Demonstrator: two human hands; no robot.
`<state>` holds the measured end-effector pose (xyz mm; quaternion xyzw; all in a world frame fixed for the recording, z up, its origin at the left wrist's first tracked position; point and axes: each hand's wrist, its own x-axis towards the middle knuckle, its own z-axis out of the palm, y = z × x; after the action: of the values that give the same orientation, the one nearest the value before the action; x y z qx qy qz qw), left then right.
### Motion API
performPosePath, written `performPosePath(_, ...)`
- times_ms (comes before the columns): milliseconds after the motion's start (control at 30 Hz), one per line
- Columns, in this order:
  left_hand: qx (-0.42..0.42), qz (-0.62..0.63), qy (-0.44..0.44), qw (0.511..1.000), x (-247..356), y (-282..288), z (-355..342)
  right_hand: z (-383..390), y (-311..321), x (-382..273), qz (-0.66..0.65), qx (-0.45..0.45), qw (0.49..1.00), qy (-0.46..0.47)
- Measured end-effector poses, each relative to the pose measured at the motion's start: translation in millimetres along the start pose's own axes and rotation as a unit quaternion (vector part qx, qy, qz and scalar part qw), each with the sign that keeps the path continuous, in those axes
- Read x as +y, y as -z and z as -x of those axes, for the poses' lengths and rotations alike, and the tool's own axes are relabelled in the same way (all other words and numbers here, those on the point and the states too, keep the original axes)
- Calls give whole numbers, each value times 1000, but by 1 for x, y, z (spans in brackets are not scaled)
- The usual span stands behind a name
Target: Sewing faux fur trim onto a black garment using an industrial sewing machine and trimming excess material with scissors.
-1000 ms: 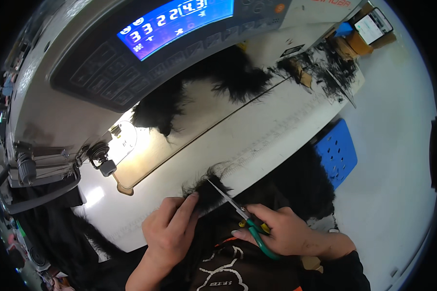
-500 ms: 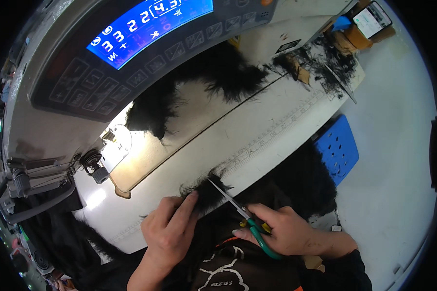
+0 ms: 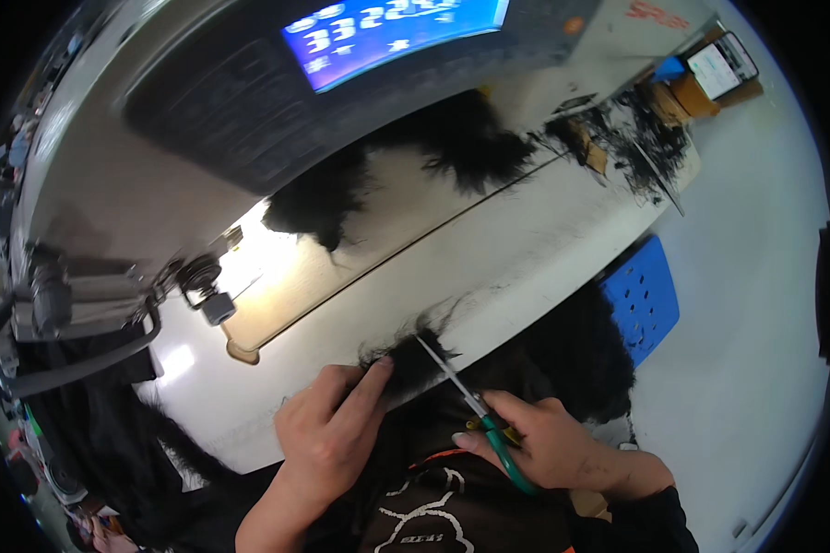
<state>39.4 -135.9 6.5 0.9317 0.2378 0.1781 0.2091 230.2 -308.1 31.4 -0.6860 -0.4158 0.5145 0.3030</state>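
My left hand (image 3: 327, 433) has its bent fingers closed on a tuft of black fur (image 3: 413, 367) at the front edge of the white sewing table (image 3: 489, 267). In my right hand (image 3: 549, 442) are green-handled scissors (image 3: 494, 433), their narrow silver blades lying over the fur, with the tip at its far side. Above, more black furry fabric (image 3: 314, 212) lies beneath the arm of a sewing machine (image 3: 194, 120), whose lamp lights the table. The machine's display panel (image 3: 392, 32) is lit blue.
Black scraps (image 3: 646, 157) with a long metal strip lie at the back right, near a phone (image 3: 724, 64) on a brown box. A blue perforated stool (image 3: 646, 300) stands beyond the table's right edge. Dark fabric (image 3: 92, 424) hangs at left, and dark fur (image 3: 581, 359) lies below the table edge.
The camera's view has shifted slightly and is more blurred. Both hands, the scissors and the fur tuft appear a little to the right, holding much the same arrangement.
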Motion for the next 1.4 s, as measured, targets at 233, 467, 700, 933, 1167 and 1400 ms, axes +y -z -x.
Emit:
performPosePath(233,-43,144,91,985,-5,32,38,7,-8,-6,5,24,994,-109)
performPosePath(467,-2,180,286,941,-33,84,125,4,-18,-16,-17,32,983,-180)
performPosePath(700,79,143,349,923,-52,95,141,9,-25,-4,-12,85,984,-158)
performPosePath(933,51,125,384,913,-53,108,160,15,-26,-2,-3,82,984,-158)
performPosePath(1167,66,83,387,916,-58,108,151,6,-29,-11,3,82,981,-175)
performPosePath(1400,56,70,354,931,-64,106,138,5,-22,-28,21,135,974,-182)
